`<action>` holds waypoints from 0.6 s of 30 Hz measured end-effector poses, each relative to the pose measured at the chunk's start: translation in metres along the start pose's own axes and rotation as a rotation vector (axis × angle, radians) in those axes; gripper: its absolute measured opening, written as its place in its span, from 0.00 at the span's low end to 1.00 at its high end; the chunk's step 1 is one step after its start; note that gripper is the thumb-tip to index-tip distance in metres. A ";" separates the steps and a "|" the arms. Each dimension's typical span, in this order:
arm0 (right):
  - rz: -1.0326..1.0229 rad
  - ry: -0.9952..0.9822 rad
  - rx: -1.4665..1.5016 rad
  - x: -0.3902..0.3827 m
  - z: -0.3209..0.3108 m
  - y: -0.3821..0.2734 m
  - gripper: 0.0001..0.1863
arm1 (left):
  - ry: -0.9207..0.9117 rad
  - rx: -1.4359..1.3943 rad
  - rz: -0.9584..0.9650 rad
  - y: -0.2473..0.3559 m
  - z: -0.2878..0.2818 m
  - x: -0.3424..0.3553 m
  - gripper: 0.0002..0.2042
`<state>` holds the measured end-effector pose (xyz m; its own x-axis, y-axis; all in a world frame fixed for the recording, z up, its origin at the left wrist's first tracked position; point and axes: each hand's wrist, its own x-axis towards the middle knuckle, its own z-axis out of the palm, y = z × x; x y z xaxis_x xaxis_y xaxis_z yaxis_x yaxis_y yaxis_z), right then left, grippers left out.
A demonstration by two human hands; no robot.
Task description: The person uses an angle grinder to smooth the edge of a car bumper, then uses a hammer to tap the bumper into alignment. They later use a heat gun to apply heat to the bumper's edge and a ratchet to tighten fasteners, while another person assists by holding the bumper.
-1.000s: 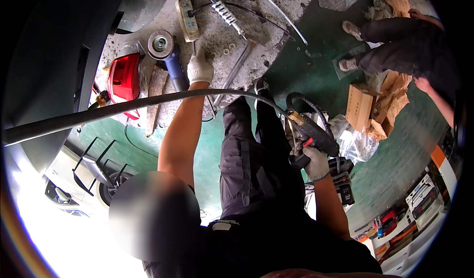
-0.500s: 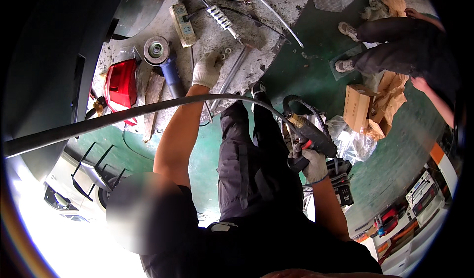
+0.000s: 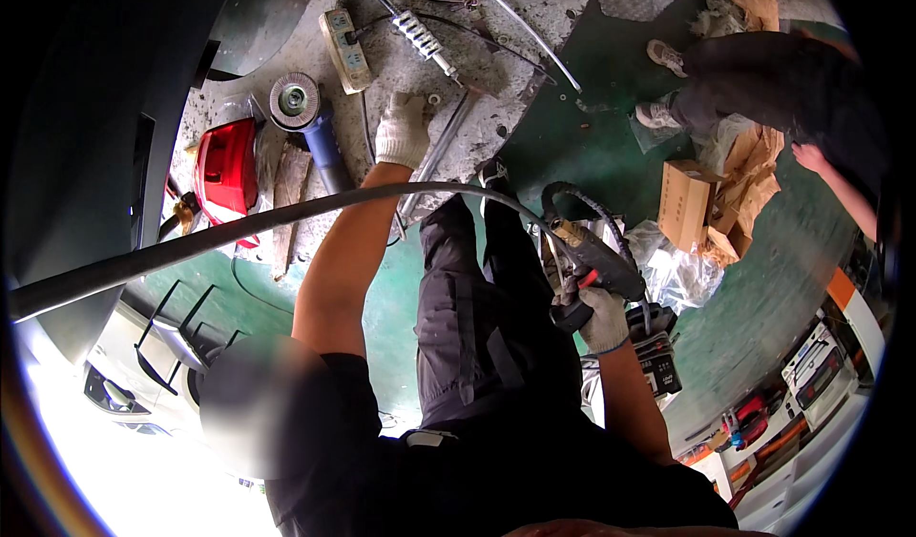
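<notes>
To make this reach well, I should lower my left hand (image 3: 404,129) flat and unhurried onto the bench (image 3: 534,55), using my fingertips for small pieces such as the metal ring (image 3: 434,99) just beside it, and leave room from the disc of the grinder (image 3: 297,104). The thick dark hose (image 3: 286,212) crosses over my forearm, so I want my elbow low and free of it. I cannot tell whether my left fingers pinch anything; the glove hides them, near the bench's near right corner. My right hand (image 3: 605,320) is wrapped around the handle of the gun-shaped tool (image 3: 611,262), out past that corner and off the bench; its nose is best aimed away from my arm, with no pressure on the red part, which I take for a trigger. The tool looks bulky and black, with a brass-coloured collar toward its front and a dark ribbed loop above.
</notes>
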<state>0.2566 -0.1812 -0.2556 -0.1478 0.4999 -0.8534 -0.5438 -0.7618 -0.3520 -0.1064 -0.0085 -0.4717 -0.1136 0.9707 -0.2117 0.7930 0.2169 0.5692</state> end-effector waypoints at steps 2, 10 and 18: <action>-0.005 -0.004 0.002 0.000 0.003 -0.001 0.16 | 0.013 -0.054 -0.013 0.001 -0.003 -0.003 0.11; -0.043 0.048 -0.018 -0.002 0.010 -0.001 0.16 | 0.026 0.037 -0.057 -0.001 -0.003 -0.005 0.12; -0.029 0.034 0.008 0.001 0.017 -0.002 0.15 | -0.042 0.096 -0.030 0.000 -0.003 -0.001 0.13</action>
<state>0.2438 -0.1724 -0.2492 -0.1040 0.5078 -0.8552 -0.5542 -0.7435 -0.3741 -0.1079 -0.0093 -0.4691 -0.1148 0.9583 -0.2619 0.8437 0.2332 0.4835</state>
